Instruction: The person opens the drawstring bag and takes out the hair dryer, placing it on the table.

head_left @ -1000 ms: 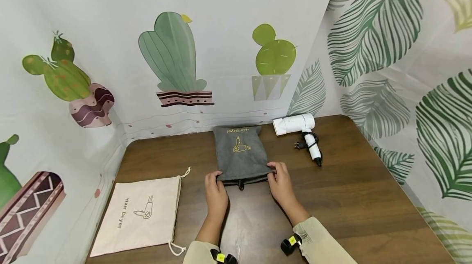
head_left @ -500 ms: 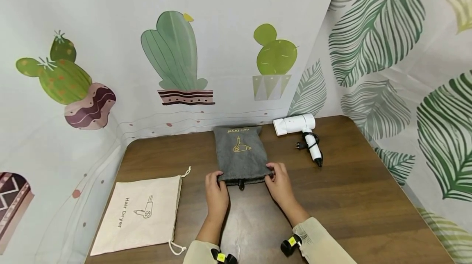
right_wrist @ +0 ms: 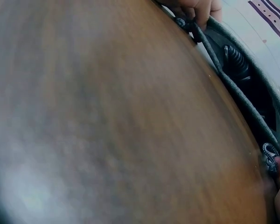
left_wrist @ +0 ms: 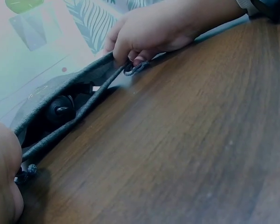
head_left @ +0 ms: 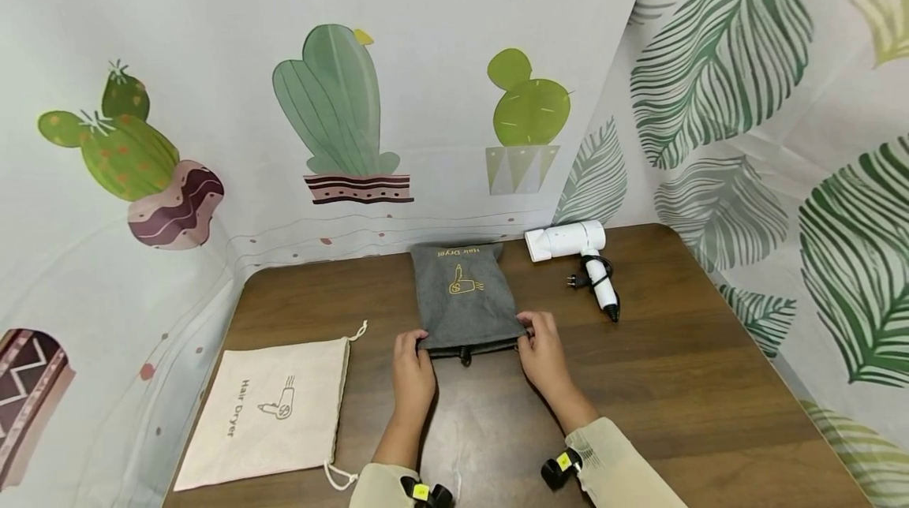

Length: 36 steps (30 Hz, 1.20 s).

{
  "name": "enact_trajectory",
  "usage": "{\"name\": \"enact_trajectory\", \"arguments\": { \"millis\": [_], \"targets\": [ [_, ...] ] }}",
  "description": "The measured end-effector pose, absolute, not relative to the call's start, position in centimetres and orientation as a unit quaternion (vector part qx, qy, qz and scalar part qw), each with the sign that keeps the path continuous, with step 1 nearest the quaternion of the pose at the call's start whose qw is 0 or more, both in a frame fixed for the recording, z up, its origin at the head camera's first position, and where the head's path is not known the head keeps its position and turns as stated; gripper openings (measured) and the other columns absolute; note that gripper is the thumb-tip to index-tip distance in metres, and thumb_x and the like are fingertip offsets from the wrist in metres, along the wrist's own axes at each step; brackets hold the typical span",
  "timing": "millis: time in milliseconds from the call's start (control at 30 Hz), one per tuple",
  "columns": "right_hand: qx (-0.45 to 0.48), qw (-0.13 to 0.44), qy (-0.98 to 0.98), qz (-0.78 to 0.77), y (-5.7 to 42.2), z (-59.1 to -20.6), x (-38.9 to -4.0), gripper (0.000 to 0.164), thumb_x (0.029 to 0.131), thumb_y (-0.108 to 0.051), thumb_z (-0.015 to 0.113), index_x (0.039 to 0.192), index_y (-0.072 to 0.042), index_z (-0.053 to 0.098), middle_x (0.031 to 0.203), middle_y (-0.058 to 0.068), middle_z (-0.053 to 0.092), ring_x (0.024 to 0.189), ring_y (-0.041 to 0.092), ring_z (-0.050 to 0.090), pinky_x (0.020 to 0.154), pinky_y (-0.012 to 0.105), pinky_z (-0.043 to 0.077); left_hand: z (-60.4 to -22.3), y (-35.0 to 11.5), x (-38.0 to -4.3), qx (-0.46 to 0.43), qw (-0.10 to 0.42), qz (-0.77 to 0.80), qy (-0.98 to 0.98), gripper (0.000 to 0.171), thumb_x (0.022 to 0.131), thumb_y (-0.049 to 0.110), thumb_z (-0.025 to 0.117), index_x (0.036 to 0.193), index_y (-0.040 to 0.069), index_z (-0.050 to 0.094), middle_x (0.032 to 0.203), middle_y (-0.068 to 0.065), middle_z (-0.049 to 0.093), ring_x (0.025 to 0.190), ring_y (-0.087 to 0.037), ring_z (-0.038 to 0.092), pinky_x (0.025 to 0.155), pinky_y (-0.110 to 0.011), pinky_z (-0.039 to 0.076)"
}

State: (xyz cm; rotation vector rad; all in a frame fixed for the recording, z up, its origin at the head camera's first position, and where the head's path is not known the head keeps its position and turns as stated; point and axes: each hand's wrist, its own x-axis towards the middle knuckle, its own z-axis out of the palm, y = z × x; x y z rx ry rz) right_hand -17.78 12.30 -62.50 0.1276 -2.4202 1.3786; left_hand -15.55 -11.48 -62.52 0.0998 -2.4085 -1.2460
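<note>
A grey drawstring bag (head_left: pixel 465 311) with yellow "Hair Dryer" lettering lies flat near the back of the table, its mouth toward me. My left hand (head_left: pixel 414 378) pinches the left corner of the mouth. At the right corner, my right hand (head_left: pixel 547 354) pinches the fabric beside a loop of drawstring cord (left_wrist: pixel 136 68). Between the two hands the mouth gapes a little. Inside it, the left wrist view shows the black ribbed handle end (left_wrist: pixel 61 110) of a hair dryer; the rest of that dryer is hidden in the bag.
A white hair dryer (head_left: pixel 568 240) with its black cord wound round the handle lies at the back right. On the left lies a flat cream drawstring bag (head_left: pixel 213 445). Printed cloth (head_left: pixel 440 98) hangs behind the wooden table (head_left: pixel 682 382).
My right hand's thumb has shifted slightly to the right along the mouth's corner since half a second ago. The left hand and the bag stay nearly in place.
</note>
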Motion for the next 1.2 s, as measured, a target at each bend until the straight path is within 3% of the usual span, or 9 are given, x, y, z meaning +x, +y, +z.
{"name": "enact_trajectory", "arguments": {
  "millis": [333, 633, 1000, 1200],
  "targets": [
    [0.029, 0.142, -0.853, 0.501, 12.53, -61.97, -17.68, 0.037, 0.086, 0.011, 0.057, 0.120, -0.001, 0.063, 0.114, 0.016, 0.057, 0.091, 0.022, 0.055, 0.075, 0.022, 0.047, -62.28, -11.37, -15.50, 0.042, 0.206, -0.458, -0.863, 0.030, 0.092, -0.013, 0.050, 0.113, 0.004, 0.064, 0.116, -0.017, 0.060, 0.117, -0.034, 0.060, 0.098, -0.048, 0.051],
    [0.038, 0.152, -0.852, 0.499, 12.63, -62.40, -17.73, 0.035, 0.086, 0.010, 0.059, 0.120, -0.001, 0.063, 0.110, 0.014, 0.058, 0.089, 0.023, 0.057, 0.074, 0.022, 0.047, -62.35, -11.36, -15.56, 0.037, 0.210, -0.458, -0.863, 0.028, 0.092, -0.011, 0.051, 0.111, 0.005, 0.065, 0.116, -0.017, 0.060, 0.115, -0.034, 0.060, 0.095, -0.049, 0.051],
    [0.036, 0.155, -0.851, 0.500, 12.37, -62.59, -17.78, 0.033, 0.085, 0.006, 0.066, 0.117, -0.003, 0.064, 0.109, 0.012, 0.056, 0.083, 0.014, 0.053, 0.067, 0.018, 0.046, -62.43, -11.43, -15.55, 0.036, 0.220, -0.449, -0.865, 0.027, 0.088, -0.008, 0.056, 0.108, 0.006, 0.066, 0.113, -0.015, 0.060, 0.110, -0.033, 0.062, 0.091, -0.048, 0.052],
    [0.036, 0.165, -0.854, 0.492, 12.20, -62.56, -17.71, 0.031, 0.085, 0.007, 0.066, 0.114, -0.004, 0.066, 0.106, 0.012, 0.057, 0.080, 0.013, 0.052, 0.065, 0.018, 0.045, -62.37, -11.38, -15.50, 0.037, 0.214, -0.452, -0.865, 0.026, 0.091, -0.008, 0.055, 0.110, 0.005, 0.065, 0.114, -0.015, 0.059, 0.111, -0.033, 0.061, 0.091, -0.048, 0.052]
  ]
}}
